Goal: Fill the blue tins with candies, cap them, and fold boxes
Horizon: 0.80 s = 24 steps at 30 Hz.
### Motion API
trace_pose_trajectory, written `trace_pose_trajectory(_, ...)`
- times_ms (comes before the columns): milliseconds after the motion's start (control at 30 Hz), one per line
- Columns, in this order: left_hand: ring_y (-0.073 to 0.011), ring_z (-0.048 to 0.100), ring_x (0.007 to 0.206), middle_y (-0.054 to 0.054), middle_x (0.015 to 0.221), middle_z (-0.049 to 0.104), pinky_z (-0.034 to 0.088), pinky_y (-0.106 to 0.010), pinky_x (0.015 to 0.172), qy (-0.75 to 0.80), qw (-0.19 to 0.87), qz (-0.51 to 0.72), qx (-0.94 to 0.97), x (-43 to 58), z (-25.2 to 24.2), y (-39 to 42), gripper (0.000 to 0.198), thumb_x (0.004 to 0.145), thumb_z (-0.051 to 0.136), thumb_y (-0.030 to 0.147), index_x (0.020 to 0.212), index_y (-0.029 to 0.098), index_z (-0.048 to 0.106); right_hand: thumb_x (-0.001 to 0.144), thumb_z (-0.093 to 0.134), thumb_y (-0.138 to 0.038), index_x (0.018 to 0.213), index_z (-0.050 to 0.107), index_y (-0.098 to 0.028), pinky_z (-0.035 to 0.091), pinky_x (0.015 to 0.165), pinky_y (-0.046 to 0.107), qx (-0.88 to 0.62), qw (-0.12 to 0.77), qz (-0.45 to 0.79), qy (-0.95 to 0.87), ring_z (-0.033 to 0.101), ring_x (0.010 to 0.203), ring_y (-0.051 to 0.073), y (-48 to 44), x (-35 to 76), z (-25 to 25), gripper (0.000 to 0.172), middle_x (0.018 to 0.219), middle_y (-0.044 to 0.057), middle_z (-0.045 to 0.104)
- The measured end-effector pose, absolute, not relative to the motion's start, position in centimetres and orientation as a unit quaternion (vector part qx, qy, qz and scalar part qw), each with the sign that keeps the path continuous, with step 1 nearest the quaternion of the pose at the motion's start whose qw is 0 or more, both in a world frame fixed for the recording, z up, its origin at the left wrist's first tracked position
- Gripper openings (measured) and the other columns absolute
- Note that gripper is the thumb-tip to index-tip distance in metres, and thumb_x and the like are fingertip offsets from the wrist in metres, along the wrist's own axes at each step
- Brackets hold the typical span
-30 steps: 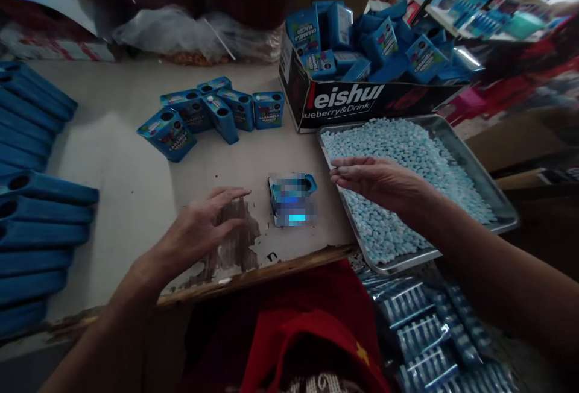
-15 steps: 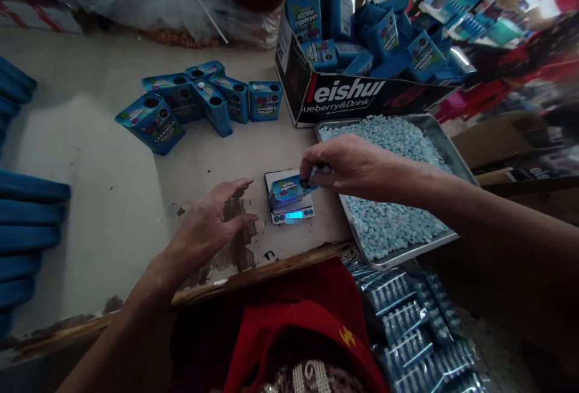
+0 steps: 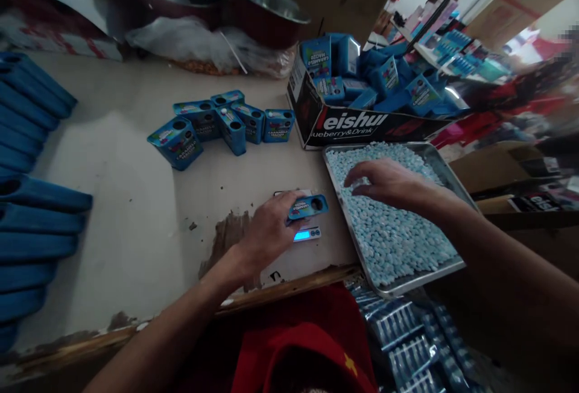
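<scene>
My left hand (image 3: 271, 224) is closed round a small blue candy box (image 3: 308, 206) marked "Caramelo Macizo", with a dark round hole in its top end. Beneath it is a small white digital scale (image 3: 315, 233) with a lit blue display; whether the box touches its plate is hidden by my hand. Over the left part of a metal tray (image 3: 348, 224) hovers my right hand (image 3: 384, 182), thumb and fingers apart and no candy plainly held. Small pale-blue candies (image 3: 402, 236) fill the tray.
Several upright blue boxes (image 3: 235, 131) stand behind the scale, and more blue boxes (image 3: 31, 230) lie at the left. A black carton (image 3: 357, 125) full of blue boxes borders the tray. Clear bags (image 3: 181, 43) and a metal-lined bowl (image 3: 271, 1) sit at the back.
My left hand has moved right and taken hold of the blue box on the scale. The right hand has left the box and moved over the tray. The view has shifted.
</scene>
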State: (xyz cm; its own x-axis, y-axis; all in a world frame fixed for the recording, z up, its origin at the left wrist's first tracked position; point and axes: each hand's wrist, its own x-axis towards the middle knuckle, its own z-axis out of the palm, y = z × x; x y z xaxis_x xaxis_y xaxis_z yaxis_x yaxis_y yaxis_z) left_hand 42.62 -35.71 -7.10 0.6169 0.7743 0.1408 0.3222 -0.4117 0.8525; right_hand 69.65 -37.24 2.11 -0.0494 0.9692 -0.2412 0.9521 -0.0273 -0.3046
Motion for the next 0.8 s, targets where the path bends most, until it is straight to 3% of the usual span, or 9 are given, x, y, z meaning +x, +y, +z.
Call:
trace_pose_trajectory(67,-0.0244,0.071,0.099,-0.006,0.112,0.076,0.057,-0.038,0.087,0.363,0.42,0.273,0.786,42.8,-7.0,-35.0,0.036,0.087,0.075,0.025,0.122,0.022,0.066,0.071,0.083,-0.026,0.108,0.08,-0.028,0.039,0.111,0.053,-0.705,0.069,0.174,-0.684,0.053,0.132,0.036,-37.9,70.5,0.7,0.037,0.136,0.008,0.066)
trace_pose_trajectory(133,-0.0245,0.071,0.099,-0.006,0.11,0.076,0.056,-0.038,0.087,0.363,0.367,0.301,0.802,42.7,-6.8,-34.1,0.034,0.086,0.074,0.024,0.119,0.021,0.068,0.079,0.08,-0.034,0.124,0.073,-0.032,0.036,0.116,0.053,-0.704,0.191,0.232,-0.644,0.048,0.14,0.033,-38.9,69.6,-0.6,0.045,0.149,0.006,0.058)
trace_pose_trajectory(233,-0.0251,0.066,0.109,-0.006,0.118,0.075,0.047,-0.044,0.106,0.29,0.228,0.344,0.864,42.3,-6.4,-33.3,0.032,0.09,0.067,0.018,0.121,0.024,0.071,0.095,0.063,-0.045,0.123,0.068,-0.027,0.051,0.103,0.045,-0.659,0.4,0.44,-0.46,0.067,0.111,0.022,-40.3,66.1,-2.4,0.033,0.124,0.007,0.071)
trace_pose_trajectory(333,-0.0258,0.063,0.111,-0.004,0.126,0.073,0.033,-0.053,0.118,0.223,0.11,0.352,0.902,42.0,-6.0,-33.2,0.04,0.091,0.064,0.016,0.128,0.031,0.07,0.102,0.053,-0.042,0.109,0.069,-0.02,0.058,0.092,0.039,-0.543,0.508,0.62,-0.251,0.072,0.087,0.018,-41.1,62.8,-3.7,0.029,0.105,0.008,0.075)
trace_pose_trajectory(533,-0.027,0.061,0.108,-0.005,0.125,0.072,0.045,-0.046,0.104,0.251,0.067,0.338,0.905,41.4,-7.0,-33.4,0.041,0.093,0.063,0.019,0.131,0.031,0.07,0.107,0.044,-0.031,0.101,0.068,-0.015,0.059,0.091,0.033,-0.428,0.559,0.705,-0.086,0.073,0.089,0.017,-41.1,60.7,-3.6,0.03,0.1,0.01,0.076)
trace_pose_trajectory(700,-0.0282,0.06,0.111,-0.003,0.13,0.071,0.04,-0.05,0.111,0.27,0.029,0.335,0.902,40.4,-7.3,-33.9,0.044,0.092,0.063,0.02,0.133,0.036,0.07,0.104,0.049,-0.024,0.094,0.068,-0.012,0.06,0.088,0.033,-0.415,0.546,0.725,-0.067,0.073,0.081,0.016,-40.2,60.6,-3.7,0.025,0.09,0.009,0.075)
trace_pose_trajectory(800,-0.029,0.061,0.109,-0.003,0.126,0.072,0.042,-0.051,0.106,0.268,0.012,0.311,0.912,40.0,-6.8,-34.2,0.044,0.093,0.062,0.021,0.132,0.038,0.07,0.097,0.046,-0.01,0.089,0.069,-0.011,0.061,0.085,0.031,-0.429,0.526,0.732,-0.06,0.072,0.077,0.016,-39.7,60.5,-4.2,0.024,0.082,0.009,0.074)
